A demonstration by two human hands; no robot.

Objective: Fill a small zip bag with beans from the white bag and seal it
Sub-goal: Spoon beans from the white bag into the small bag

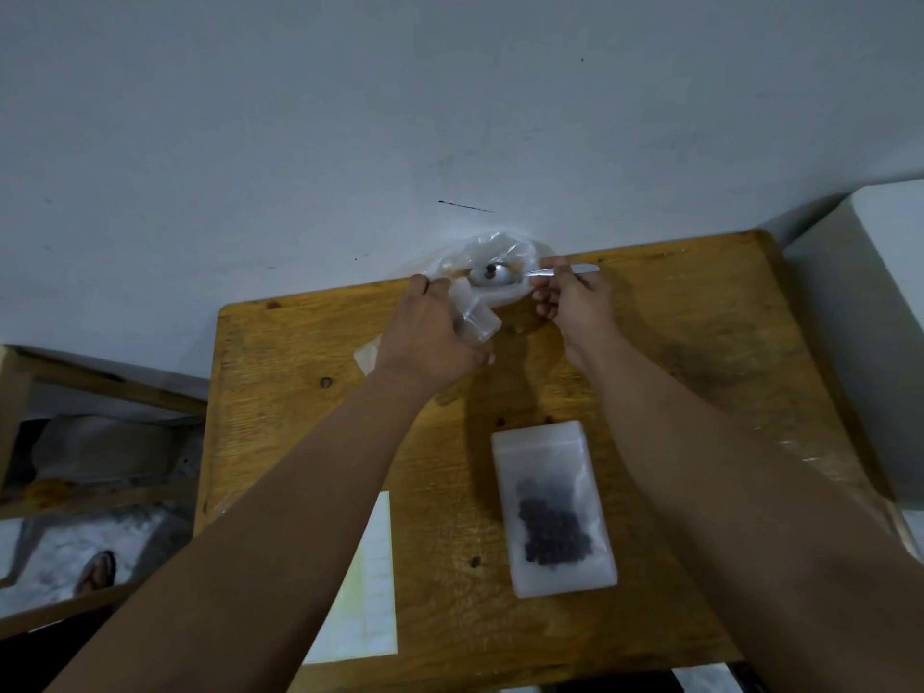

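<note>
Over white bag | our right hand is gripping spoon | left hand is holding zip bag just left of that bag

Dim, flat indoor light with soft shadows, slight overall blur, and wide-angle bending toward the frame's edges.

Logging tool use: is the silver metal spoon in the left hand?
No, the right hand pinches the silver metal spoon; the left hand holds a small clear zip bag.
</note>
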